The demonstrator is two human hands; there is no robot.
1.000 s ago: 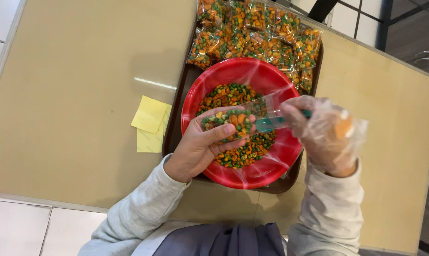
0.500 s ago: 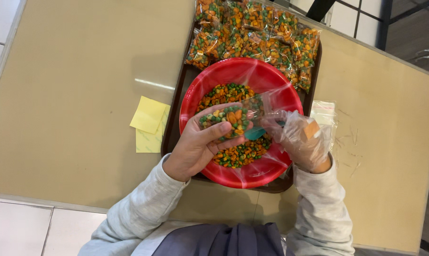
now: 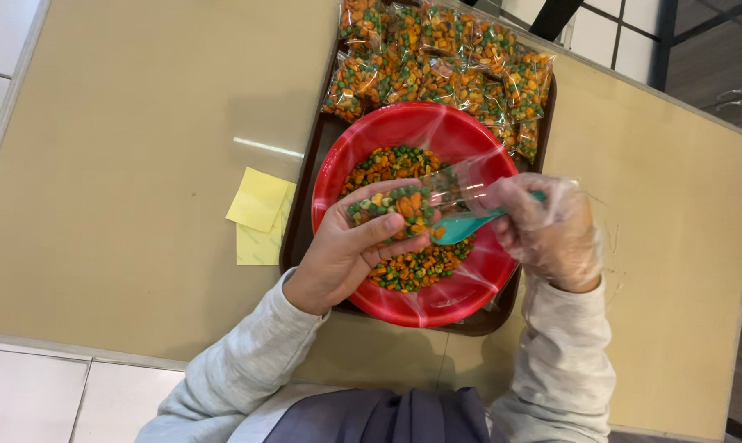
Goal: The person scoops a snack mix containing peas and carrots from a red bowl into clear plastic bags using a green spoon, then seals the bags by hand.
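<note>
While L hand (image 3: 338, 254) grips a part-filled clear bag (image 3: 404, 201) & gloved R hand (image 3: 543, 230) clasps a teal spoon (image 3: 469, 223), red bowl (image 3: 412, 131) sits on brown tray (image 3: 305, 205), tan table (image 3: 125, 148), white tile floor (image 3: 27, 394)

Right hand (image 3: 543, 230) brought teal spoon (image 3: 463, 225) against small bag (image 3: 404, 205).

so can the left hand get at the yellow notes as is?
Probably not: the left hand is holding a part-filled clear bag over the red bowl. The notes lie uncovered on the table close beside it.
</note>
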